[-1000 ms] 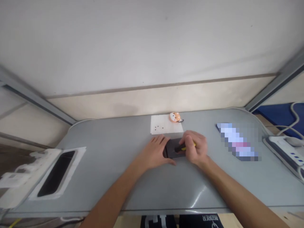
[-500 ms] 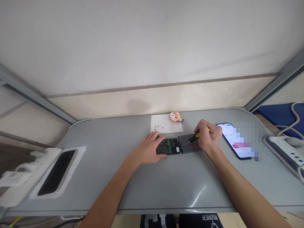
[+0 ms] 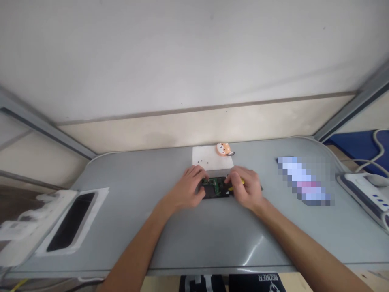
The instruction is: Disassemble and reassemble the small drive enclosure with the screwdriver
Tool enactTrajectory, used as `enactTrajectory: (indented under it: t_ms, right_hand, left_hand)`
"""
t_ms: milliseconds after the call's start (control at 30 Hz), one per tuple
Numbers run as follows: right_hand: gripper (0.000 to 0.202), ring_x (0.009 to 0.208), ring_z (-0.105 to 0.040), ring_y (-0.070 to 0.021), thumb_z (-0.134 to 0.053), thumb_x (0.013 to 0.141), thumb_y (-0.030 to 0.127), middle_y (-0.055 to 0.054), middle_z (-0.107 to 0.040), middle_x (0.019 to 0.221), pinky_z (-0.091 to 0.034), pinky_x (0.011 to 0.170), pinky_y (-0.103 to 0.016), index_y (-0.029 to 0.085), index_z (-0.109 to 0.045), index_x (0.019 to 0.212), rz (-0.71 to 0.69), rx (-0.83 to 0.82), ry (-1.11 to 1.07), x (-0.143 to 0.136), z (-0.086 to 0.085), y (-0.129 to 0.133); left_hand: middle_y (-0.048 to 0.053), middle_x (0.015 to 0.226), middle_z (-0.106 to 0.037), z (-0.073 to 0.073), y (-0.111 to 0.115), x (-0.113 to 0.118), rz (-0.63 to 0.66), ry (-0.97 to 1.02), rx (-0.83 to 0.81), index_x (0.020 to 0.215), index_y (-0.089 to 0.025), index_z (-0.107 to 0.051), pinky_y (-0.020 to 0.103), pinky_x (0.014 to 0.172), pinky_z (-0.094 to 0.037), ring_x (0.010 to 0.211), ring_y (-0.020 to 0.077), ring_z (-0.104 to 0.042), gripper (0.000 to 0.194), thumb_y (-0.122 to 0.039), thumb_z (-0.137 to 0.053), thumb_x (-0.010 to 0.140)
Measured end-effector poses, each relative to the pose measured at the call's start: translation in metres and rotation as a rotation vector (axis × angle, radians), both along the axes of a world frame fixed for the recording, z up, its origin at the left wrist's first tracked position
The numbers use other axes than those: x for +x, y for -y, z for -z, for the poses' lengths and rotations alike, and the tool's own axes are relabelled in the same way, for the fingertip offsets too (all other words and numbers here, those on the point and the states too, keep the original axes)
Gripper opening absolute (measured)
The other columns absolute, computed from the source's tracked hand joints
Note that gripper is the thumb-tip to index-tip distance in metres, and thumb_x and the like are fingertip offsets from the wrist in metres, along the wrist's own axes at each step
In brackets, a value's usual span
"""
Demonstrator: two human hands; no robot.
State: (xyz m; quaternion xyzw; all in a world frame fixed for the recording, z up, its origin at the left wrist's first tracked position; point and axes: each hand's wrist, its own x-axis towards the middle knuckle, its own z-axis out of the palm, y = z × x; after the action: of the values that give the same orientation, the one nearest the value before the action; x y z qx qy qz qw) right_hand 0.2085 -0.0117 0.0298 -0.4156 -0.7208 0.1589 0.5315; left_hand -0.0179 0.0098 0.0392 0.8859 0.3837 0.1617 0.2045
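Note:
An opened phone (image 3: pixel 212 192) with a black body and green circuit board lies flat in front of me. My left hand (image 3: pixel 187 190) closes around its left end, with the thumb at the near edge and the fingers at the far edge. A black and yellow screwdriver (image 3: pixel 232 188) is pinched in my right hand (image 3: pixel 247 190), pointing left at the right end of the circuit board. The fingers cover its tip. My right hand hides most of the flat dark grey panel (image 3: pixel 261 187) lying against the phone's right end.
Beyond the phone, white paper (image 3: pixel 209 162) carries several tiny dark screws and an orange fox-faced case (image 3: pixel 223 149). At right are a lit phone (image 3: pixel 302 178), partly blurred, and a power strip (image 3: pixel 361 190). A dark phone (image 3: pixel 71 221) and another power strip (image 3: pixel 33 231) are at left.
My right hand has moved left with the screwdriver, from above the grey panel to the right end of the opened phone. My left hand still holds the phone's left end.

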Motion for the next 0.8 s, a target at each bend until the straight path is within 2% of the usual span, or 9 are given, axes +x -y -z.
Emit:
enactTrajectory:
  t_ms: [133,233,333,433,533,633,800]
  right_hand:
    - [0.046,0.055,-0.054,-0.0142,-0.038,0.103,0.032,-0.001,-0.059,0.059,-0.039,0.058,-0.029,0.021,-0.060,0.065,0.066,-0.045,-0.098,0.003,0.002,-0.001]
    - [0.048,0.056,-0.053,-0.0152,-0.037,0.103,0.036,-0.001,-0.058,0.060,-0.039,0.057,-0.029,0.021,-0.060,0.064,0.182,-0.119,-0.207,0.008,0.002,-0.005]
    - [0.047,0.057,-0.052,-0.0156,-0.038,0.102,0.038,0.000,-0.056,0.058,-0.039,0.057,-0.029,0.021,-0.059,0.063,0.269,-0.165,-0.288,0.013,0.002,-0.011]
    - [0.043,0.058,-0.052,-0.0155,-0.039,0.098,0.035,0.000,-0.055,0.057,-0.039,0.056,-0.028,0.021,-0.059,0.062,0.332,-0.226,-0.352,0.017,0.002,-0.018]
    - [0.038,0.054,-0.049,-0.0151,-0.042,0.094,0.035,0.001,-0.057,0.057,-0.036,0.052,-0.027,0.021,-0.060,0.064,0.369,-0.355,-0.437,0.022,0.001,-0.026]
    - [0.036,0.050,-0.047,-0.0150,-0.045,0.092,0.038,0.001,-0.058,0.054,-0.034,0.050,-0.027,0.020,-0.061,0.064,0.432,-0.497,-0.532,0.029,0.001,-0.035]
    - [0.036,0.053,-0.051,-0.0168,-0.046,0.089,0.040,0.000,-0.060,0.053,-0.036,0.052,-0.028,0.020,-0.062,0.063,0.491,-0.613,-0.610,0.040,0.004,-0.046]
  left_hand:
    - [0.007,0.111,-0.056,-0.001,0.003,0.004,-0.003,0.030,0.022,0.103,-0.023,-0.065,0.044,0.108,-0.043,0.111,0.0250,-0.054,0.012,-0.025,-0.061,0.092]
    - [0.007,0.110,-0.056,0.006,0.004,0.007,-0.003,0.047,0.034,0.100,-0.024,-0.071,0.044,0.107,-0.043,0.112,0.0249,-0.053,0.012,-0.032,-0.066,0.093]
    - [0.006,0.103,-0.059,0.017,0.001,0.009,-0.021,0.077,0.077,0.094,-0.024,-0.073,0.043,0.105,-0.044,0.107,0.0225,-0.055,0.018,-0.031,-0.057,0.100]
    - [0.005,0.099,-0.061,0.023,-0.006,0.009,-0.109,0.129,0.124,0.093,-0.023,-0.073,0.040,0.099,-0.046,0.101,0.0208,-0.058,0.019,-0.033,-0.059,0.101]
    - [0.005,0.099,-0.062,0.022,-0.020,0.014,-0.213,0.109,0.201,0.097,-0.023,-0.073,0.038,0.094,-0.047,0.099,0.0204,-0.059,0.019,-0.032,-0.058,0.102]
    - [0.004,0.098,-0.065,0.021,-0.042,0.028,-0.206,-0.029,0.269,0.097,-0.023,-0.075,0.039,0.093,-0.046,0.098,0.0212,-0.059,0.016,-0.028,-0.060,0.100]
    - [0.006,0.094,-0.066,0.028,-0.080,0.047,-0.173,-0.125,0.249,0.094,-0.021,-0.078,0.037,0.088,-0.048,0.100,0.0240,-0.060,0.013,-0.028,-0.067,0.096]
